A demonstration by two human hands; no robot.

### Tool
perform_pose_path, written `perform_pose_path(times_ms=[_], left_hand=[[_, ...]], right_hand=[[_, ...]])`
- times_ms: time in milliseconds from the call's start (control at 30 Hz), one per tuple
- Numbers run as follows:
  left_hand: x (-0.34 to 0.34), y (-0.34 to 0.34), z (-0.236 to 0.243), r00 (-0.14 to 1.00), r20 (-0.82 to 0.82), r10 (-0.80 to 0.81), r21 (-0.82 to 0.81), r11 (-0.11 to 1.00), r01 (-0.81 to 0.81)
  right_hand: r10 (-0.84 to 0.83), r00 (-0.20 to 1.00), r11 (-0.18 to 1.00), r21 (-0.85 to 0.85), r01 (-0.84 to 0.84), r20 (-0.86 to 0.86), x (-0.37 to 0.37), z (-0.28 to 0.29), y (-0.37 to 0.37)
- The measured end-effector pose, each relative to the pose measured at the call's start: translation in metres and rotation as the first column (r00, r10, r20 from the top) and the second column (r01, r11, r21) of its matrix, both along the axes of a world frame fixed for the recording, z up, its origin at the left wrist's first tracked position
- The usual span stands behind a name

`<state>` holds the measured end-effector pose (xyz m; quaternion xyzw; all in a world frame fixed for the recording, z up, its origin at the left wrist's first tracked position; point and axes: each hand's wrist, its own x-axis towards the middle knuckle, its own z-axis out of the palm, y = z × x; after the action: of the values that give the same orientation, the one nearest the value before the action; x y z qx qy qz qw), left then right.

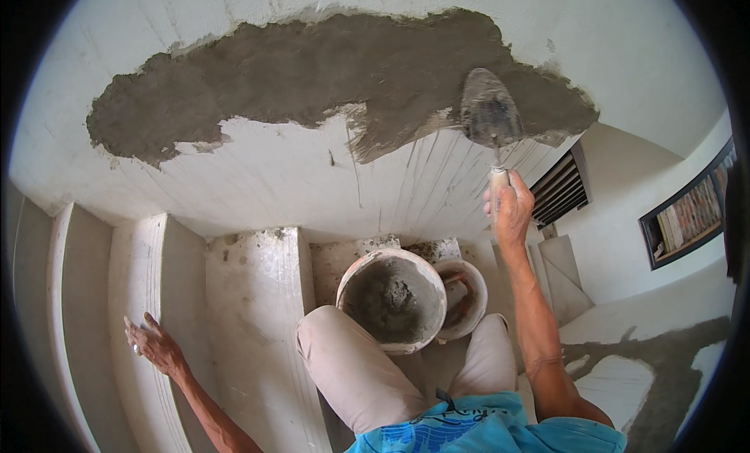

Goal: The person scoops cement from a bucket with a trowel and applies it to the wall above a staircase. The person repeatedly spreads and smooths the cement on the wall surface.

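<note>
My right hand (pixel 512 211) is closed round the light wooden handle of a trowel (pixel 491 109). The trowel's pointed, mortar-smeared blade lies over the lower right part of a wide patch of wet grey mortar (pixel 312 70) on the white wall; whether it presses on the patch I cannot tell. Off to the left, my left hand (pixel 158 347) rests on a stair step with its fingers apart, holding nothing; a ring shows on one finger. Between my knees stands a bucket (pixel 341 285) with grey mortar inside, heaped near its middle.
A second, smaller bucket (pixel 480 285) with a tool inside stands just right of the first. Stair steps (pixel 242 297) run along the left. On the right are a dark slatted vent (pixel 561 187), a window opening (pixel 691 218) showing bricks, and another grey-patched wall (pixel 672 375).
</note>
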<state>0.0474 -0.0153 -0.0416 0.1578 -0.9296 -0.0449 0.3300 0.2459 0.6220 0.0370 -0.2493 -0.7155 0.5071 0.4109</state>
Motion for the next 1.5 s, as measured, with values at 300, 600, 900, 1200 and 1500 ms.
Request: perform_pose_path(times_ms=[300, 600, 900, 1200, 1500], left_hand=[[0.0, -0.003, -0.004, 1.0, -0.013, -0.008, -0.013, 1.0, 0.008], [0.001, 0.0, 0.0, 1.0, -0.005, 0.002, 0.026, 1.0, -0.002], [0.0, 0.001, 0.0, 0.999, -0.019, -0.026, 0.024, 0.999, 0.027], [0.002, 0.003, 0.0, 1.0, -0.017, -0.017, -0.001, 1.0, 0.017], [0.001, 0.002, 0.0, 0.999, -0.031, -0.029, -0.022, 0.999, 0.028]], right_hand=[[0.059, 0.996, 0.994, 0.093, -0.065, 0.066, -0.023, 0.016, -0.005], [0.049, 0.998, 0.997, -0.064, -0.048, 0.024, -0.007, -0.006, -0.017], [0.208, 0.977, 0.977, 0.046, -0.21, 0.047, -0.055, 0.008, -0.056], [0.187, 0.957, 0.982, -0.012, -0.189, 0.22, -0.029, -0.025, -0.036], [0.24, 0.96, 0.963, 0.087, -0.254, 0.145, -0.054, -0.003, -0.05]])
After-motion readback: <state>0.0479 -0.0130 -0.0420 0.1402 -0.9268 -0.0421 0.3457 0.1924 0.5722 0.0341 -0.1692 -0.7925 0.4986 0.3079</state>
